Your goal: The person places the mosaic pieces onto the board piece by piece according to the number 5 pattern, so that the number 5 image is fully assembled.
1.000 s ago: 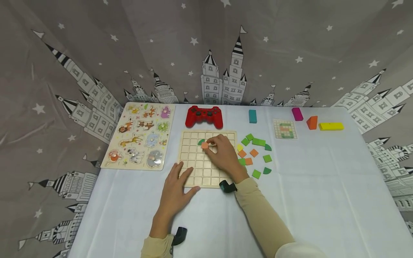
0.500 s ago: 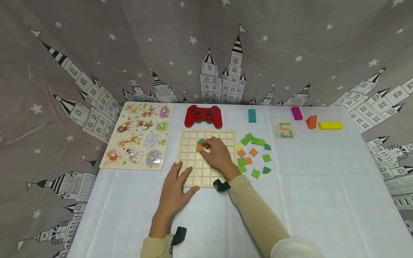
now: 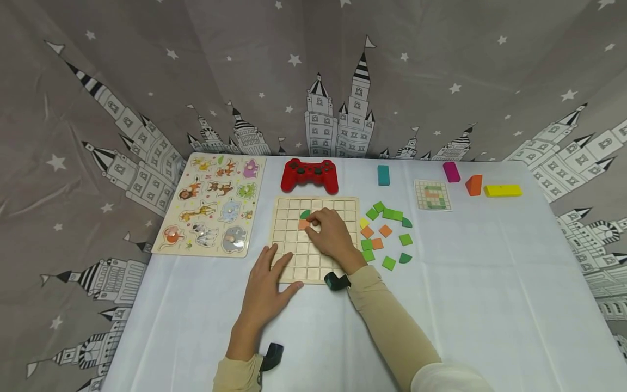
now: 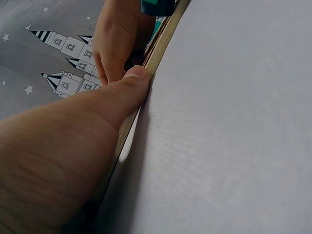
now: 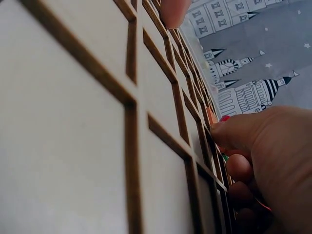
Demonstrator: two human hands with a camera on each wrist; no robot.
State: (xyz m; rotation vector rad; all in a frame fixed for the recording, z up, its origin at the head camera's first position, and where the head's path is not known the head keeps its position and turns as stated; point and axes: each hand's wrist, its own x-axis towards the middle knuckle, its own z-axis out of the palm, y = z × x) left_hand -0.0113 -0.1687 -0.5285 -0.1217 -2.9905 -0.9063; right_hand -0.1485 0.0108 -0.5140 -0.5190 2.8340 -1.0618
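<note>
A wooden grid board (image 3: pixel 313 261) lies on the white table. On it, a green quarter-round tile (image 3: pixel 305 214) sits just above an orange square tile (image 3: pixel 303 224). My right hand (image 3: pixel 332 235) reaches over the board, thumb and forefinger pinching the orange tile at its right side. In the right wrist view the thumb (image 5: pixel 234 130) meets the orange tile (image 5: pixel 210 116) at the grid; the other fingers are partly hidden behind it. My left hand (image 3: pixel 266 286) rests with spread fingers on the board's lower left corner. Its thumb (image 4: pixel 131 87) lies along the board's front edge.
Several green, orange and yellow tiles (image 3: pixel 385 231) lie right of the board, near a pattern card (image 3: pixel 432 195). Behind the board is a red game controller (image 3: pixel 309 176). An animal peg puzzle (image 3: pixel 208 207) lies left. Teal (image 3: pixel 383 176), magenta, orange and yellow (image 3: pixel 503 191) blocks line the back.
My right hand has moved slightly left with the orange tile, which now lies in a grid cell below the green one. My left hand has stayed on the corner.
</note>
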